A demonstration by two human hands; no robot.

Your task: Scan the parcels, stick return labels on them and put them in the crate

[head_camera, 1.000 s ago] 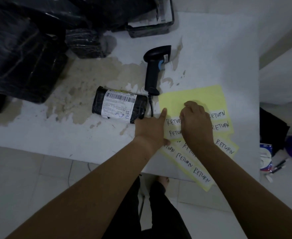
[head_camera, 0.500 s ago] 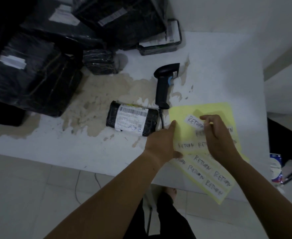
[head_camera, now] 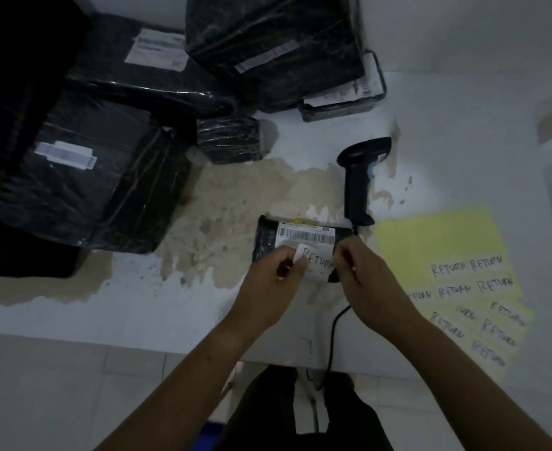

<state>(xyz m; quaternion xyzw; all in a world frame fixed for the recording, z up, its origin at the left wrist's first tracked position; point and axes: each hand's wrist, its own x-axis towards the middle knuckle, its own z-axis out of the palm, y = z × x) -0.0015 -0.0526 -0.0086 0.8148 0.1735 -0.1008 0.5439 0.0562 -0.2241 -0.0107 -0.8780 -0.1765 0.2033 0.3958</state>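
I pinched one return label [head_camera: 315,260] by its ends, left hand [head_camera: 274,281] and right hand [head_camera: 362,275], above the small parcel [head_camera: 268,239]; sticking, crating and the far-left parcels [head_camera: 82,190] were outstanding.

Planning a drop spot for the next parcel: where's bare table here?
Free: the near-left table strip, between the large parcel and the small parcel; and the far-right area beyond the scanner, above the yellow label sheets. Crowded: the far-left parcel stack, and around the small parcel where the left hand and right hand hold a return label.
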